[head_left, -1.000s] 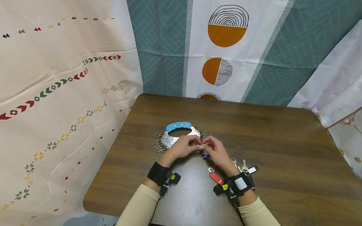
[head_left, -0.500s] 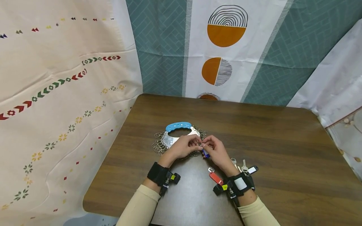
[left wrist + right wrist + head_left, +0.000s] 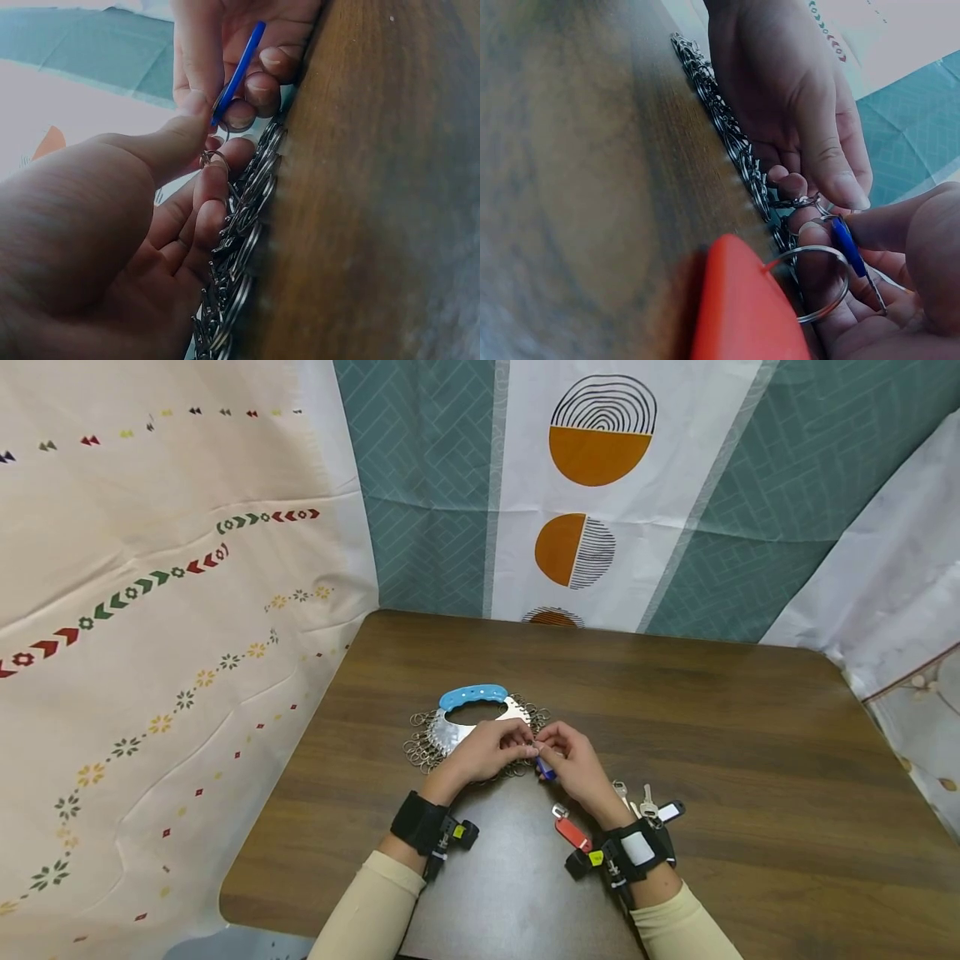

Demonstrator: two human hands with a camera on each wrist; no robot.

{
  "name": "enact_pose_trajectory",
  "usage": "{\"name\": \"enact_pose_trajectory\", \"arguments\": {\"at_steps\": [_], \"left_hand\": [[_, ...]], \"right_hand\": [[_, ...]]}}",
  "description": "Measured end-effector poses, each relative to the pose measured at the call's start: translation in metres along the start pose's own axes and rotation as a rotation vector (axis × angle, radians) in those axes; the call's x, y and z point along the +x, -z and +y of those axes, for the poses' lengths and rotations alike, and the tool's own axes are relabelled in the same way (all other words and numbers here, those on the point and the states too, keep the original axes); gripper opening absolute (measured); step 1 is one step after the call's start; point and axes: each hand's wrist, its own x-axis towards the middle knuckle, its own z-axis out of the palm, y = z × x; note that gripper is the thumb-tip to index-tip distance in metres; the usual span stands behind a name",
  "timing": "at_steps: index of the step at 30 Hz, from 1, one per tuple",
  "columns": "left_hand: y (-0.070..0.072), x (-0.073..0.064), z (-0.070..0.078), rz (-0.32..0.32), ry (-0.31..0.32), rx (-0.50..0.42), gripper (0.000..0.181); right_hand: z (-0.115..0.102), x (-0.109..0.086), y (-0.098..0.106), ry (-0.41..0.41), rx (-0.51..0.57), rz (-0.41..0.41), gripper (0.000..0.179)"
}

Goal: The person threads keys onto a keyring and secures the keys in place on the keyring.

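Observation:
A metal key ring holder [image 3: 447, 732] with a blue handle [image 3: 474, 695] lies on the wooden table, many split rings fanned along its edge. My left hand [image 3: 491, 749] is over its right part, thumb and fingers pinching a small metal ring [image 3: 215, 159] by the rows of rings. Facing it, my right hand [image 3: 576, 762] pinches a blue key tag [image 3: 547, 768]. Seen edge-on in the left wrist view, the blue tag slants up from the meeting fingertips, and a thin wire loop hangs between it and the pinched ring. Fingers partly hide where tag and ring meet.
Beside my right wrist lies a red key tag [image 3: 573, 833] with its own ring. Loose keys [image 3: 648, 803] and a black tag with a white label [image 3: 671, 811] are just beyond that wrist. Patterned cloths hang behind and left of the table [image 3: 750, 735].
Both hands stay almost in place over the holder's right side. Only the fingertips shift slightly around the blue key tag and the ring.

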Motion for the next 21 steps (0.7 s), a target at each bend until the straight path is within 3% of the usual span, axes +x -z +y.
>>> {"name": "enact_pose_trajectory", "arguments": {"at_steps": [9, 21], "left_hand": [[-0.0003, 0.0005, 0.0008, -0.003, 0.027, -0.035, 0.023], [0.0005, -0.0011, 0.0006, 0.001, 0.001, -0.008, 0.020]], "right_hand": [[0.0021, 0.0007, -0.0002, 0.006, 0.004, 0.009, 0.007], [-0.0010, -0.0004, -0.0011, -0.013, 0.013, 0.011, 0.007]]}}
